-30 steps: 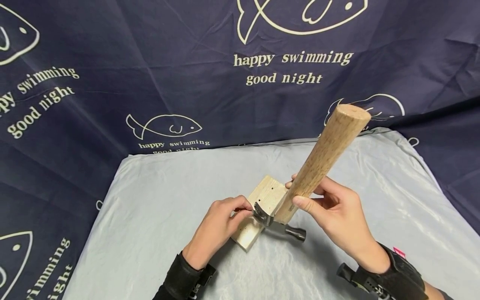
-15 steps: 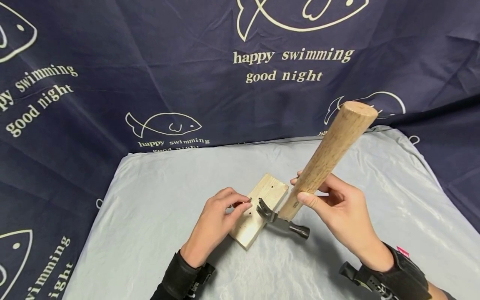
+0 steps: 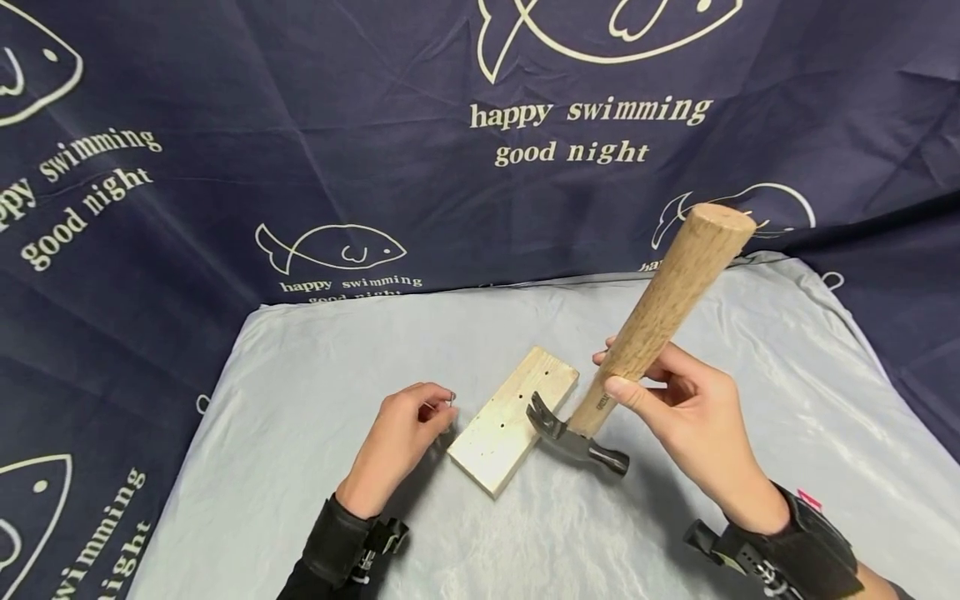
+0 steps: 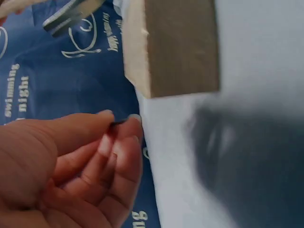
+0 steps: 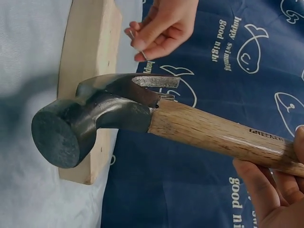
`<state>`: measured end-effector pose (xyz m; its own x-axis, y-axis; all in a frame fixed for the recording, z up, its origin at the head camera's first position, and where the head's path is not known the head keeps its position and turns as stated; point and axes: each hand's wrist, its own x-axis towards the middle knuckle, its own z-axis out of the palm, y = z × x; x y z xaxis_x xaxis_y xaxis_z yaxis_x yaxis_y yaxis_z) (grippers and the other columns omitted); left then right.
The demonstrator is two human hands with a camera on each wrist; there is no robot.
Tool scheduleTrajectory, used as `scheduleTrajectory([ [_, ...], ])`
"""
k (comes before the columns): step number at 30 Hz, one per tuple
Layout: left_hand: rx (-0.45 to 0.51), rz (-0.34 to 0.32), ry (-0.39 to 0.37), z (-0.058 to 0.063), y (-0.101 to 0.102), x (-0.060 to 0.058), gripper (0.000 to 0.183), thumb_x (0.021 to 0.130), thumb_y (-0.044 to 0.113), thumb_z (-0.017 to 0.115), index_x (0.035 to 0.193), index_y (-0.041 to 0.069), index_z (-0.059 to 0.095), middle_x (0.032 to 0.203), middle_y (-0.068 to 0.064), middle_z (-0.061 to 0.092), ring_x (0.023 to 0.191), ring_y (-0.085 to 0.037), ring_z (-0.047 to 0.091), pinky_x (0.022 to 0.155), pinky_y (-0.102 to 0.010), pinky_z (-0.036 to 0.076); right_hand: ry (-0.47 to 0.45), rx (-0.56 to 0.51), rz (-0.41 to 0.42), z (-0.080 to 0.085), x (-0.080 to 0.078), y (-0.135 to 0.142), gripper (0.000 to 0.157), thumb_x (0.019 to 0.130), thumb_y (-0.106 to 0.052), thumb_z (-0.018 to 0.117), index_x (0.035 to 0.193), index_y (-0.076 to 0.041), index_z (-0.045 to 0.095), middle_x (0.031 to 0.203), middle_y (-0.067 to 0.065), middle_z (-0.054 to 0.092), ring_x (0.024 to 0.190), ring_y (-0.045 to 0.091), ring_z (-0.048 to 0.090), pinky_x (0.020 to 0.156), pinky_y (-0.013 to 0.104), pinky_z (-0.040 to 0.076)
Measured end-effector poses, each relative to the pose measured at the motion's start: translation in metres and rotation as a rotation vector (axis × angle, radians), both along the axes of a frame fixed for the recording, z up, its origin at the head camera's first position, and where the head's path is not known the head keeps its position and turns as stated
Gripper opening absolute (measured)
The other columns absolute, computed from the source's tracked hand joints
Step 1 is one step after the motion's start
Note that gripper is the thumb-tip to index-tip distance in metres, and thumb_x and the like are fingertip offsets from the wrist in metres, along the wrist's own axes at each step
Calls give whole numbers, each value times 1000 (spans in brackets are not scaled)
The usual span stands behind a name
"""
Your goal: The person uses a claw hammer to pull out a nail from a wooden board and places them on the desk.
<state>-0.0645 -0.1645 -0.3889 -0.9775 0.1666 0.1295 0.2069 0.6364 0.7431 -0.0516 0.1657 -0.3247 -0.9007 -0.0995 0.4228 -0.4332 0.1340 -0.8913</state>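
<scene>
My right hand (image 3: pixel 686 417) holds a claw hammer by its wooden handle (image 3: pixel 652 308), close to the head. The handle tilts up and to the right, and the dark metal head (image 5: pixel 118 104) hangs low beside the wooden block (image 3: pixel 487 450). Several small dark holes show in the block's top face. Left of the block, my left hand (image 3: pixel 393 442) pinches a thin metal nail (image 5: pixel 138 45) between thumb and fingertips. Only a dark bit of the nail (image 4: pixel 118 122) shows in the left wrist view.
A pale grey-blue cloth (image 3: pixel 315 400) covers the table under the block. Behind and at the sides hangs a dark blue curtain (image 3: pixel 420 150) printed with white fish and lettering. Black straps with cameras (image 3: pixel 787 542) sit on both wrists.
My left hand has left the hammer's claw, passed over the block and come off its left side with the nail. The hammer has shifted slightly right, showing more of the block.
</scene>
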Motion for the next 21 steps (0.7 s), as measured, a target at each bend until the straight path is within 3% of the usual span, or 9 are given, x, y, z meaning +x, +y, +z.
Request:
scheduleTrajectory([
  [9,8,96,-241,-6,-14,2,12,97,2,75,108,0,77,76,-1,69,69,-16,66,68,-33,52,40,8,-12,-3,-2,6,41,89,15,78,128,3,73,111,14,79,98,19,76,79,26,61],
  [17,-15,122,-274,-7,-16,6,8,95,1,75,103,0,78,71,-1,68,66,-16,67,71,-36,54,37,39,-40,-2,-3,9,42,88,13,80,128,1,74,110,13,79,96,18,76,79,25,61],
  [21,20,131,-307,-9,-17,8,9,95,0,74,105,-2,76,70,-3,66,66,-18,67,73,-37,55,35,33,-42,-3,-3,11,42,89,13,79,129,1,74,110,13,79,95,18,76,79,25,61],
])
